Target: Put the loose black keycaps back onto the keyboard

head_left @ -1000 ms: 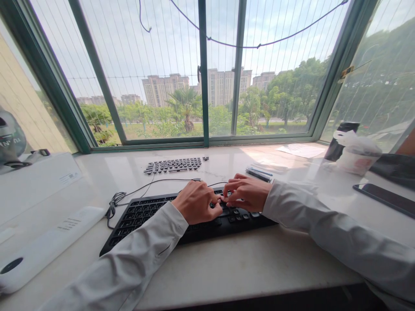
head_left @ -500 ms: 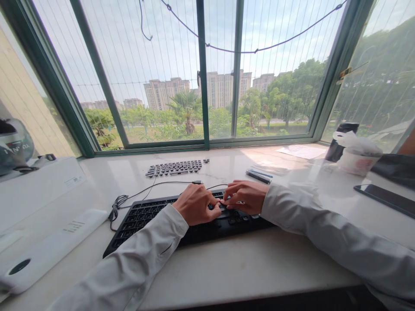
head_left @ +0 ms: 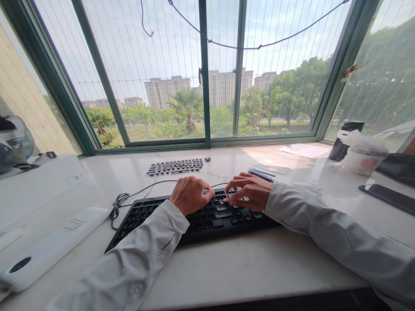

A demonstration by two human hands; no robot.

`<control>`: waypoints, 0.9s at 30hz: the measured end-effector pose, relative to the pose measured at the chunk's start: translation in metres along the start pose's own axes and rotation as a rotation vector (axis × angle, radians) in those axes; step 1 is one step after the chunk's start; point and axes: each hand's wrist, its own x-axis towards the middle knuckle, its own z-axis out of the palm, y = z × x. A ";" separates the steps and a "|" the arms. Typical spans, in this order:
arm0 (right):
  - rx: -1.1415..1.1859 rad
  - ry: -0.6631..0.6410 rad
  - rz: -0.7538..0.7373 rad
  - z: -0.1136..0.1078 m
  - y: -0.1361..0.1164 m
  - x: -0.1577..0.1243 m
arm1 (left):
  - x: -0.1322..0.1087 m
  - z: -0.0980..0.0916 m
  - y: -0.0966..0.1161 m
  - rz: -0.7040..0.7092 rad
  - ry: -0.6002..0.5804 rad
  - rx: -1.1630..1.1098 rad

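A black keyboard (head_left: 207,218) lies on the white counter, with many bare key sockets on its left and middle and some keycaps on its right part. My left hand (head_left: 192,195) is above its middle, fingers curled and thumb against the forefinger; anything held there is too small or hidden to make out. Over the right part of the keyboard, my right hand (head_left: 251,191) has its fingers spread and bent, the fingertips at the keys. Behind the keyboard, loose black keycaps (head_left: 178,166) lie in rows on the counter.
A coiled black cable (head_left: 118,205) lies left of the keyboard. Pens (head_left: 262,173) are behind my right hand. A phone (head_left: 389,198), a bagged cup (head_left: 365,157) and papers (head_left: 303,150) stand or lie to the right. A white device (head_left: 58,246) and a white box (head_left: 39,185) are at left.
My hands have moved apart; they were together over the keyboard's middle. The left has shifted left and slightly up, the right has spread its fingers, and more keys show between them.
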 end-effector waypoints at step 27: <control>0.087 0.072 0.053 0.006 -0.003 0.003 | 0.001 -0.004 -0.004 -0.057 -0.013 -0.027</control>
